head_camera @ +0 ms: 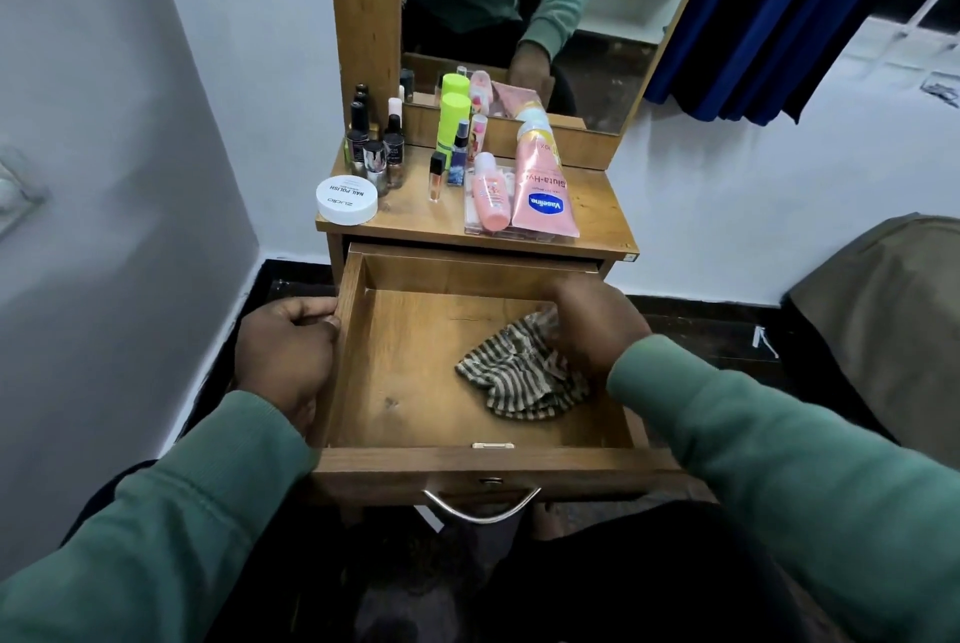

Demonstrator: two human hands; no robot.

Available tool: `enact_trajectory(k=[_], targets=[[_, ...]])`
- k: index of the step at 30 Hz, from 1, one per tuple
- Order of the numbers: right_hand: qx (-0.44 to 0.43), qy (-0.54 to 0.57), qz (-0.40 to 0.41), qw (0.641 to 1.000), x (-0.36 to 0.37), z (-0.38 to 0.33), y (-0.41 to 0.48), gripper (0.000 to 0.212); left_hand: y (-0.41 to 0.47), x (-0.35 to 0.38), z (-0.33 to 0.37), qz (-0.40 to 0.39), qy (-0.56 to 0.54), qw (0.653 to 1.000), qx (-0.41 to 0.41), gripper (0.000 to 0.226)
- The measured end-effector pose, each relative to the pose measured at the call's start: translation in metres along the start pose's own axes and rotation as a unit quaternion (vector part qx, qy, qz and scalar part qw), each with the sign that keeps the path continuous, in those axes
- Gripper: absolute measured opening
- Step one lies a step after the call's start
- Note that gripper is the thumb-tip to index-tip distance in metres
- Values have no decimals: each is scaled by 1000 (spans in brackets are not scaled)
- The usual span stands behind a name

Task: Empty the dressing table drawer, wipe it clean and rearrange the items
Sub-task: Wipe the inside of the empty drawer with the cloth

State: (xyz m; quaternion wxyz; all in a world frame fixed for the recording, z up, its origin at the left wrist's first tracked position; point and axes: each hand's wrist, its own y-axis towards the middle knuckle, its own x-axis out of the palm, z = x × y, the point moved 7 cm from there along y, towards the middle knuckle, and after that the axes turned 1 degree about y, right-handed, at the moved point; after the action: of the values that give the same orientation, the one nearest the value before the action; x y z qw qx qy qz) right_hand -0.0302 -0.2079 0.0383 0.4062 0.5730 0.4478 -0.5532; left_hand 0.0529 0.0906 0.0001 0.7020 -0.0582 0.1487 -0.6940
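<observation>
Drawer stands pulled out toward the person, its curved metal handle nearest, bare inside except for a striped cloth lying right of the drawer's middle. Left hand curls its fingers over the drawer's left wall, while right hand presses on the cloth's far edge, fingertips hidden beneath the palm so the grip is hard to judge. Beyond the drawer, on the table top, stand nail polish bottles, a white jar, a green-capped bottle and a pink Vaseline tube, small labels unreadable.

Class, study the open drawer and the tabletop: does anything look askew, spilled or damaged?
Nothing is spilled or broken. The striped cloth lies crumpled in the drawer under the right hand, and the Vaseline tube lies flat on the tabletop while the other bottles stand. A faint dark mark shows on the drawer floor.
</observation>
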Motion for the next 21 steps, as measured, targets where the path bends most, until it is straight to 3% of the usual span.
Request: enact_trajectory(k=[1,3,7,11,17,21], targets=[[-42,-13,46,998,-4,-14,-5,23,0,0,0,1,-1,1000,1,33],[-53,-3,29,998,1,-24,-6,14,-1,0,0,5,6,1000,-1,33],[19,-16,-132,991,34,-20,0,41,0,-1,1,3,4,1000,-13,32],[-10,-19,-114,993,45,-28,-8,55,0,0,-1,6,5,1000,-16,32],[-184,40,-125,974,57,-70,-26,27,-2,0,3,15,11,1000,-7,33],[-221,37,-191,956,61,-61,-35,17,-2,1,3,8,10,1000,-8,32]])
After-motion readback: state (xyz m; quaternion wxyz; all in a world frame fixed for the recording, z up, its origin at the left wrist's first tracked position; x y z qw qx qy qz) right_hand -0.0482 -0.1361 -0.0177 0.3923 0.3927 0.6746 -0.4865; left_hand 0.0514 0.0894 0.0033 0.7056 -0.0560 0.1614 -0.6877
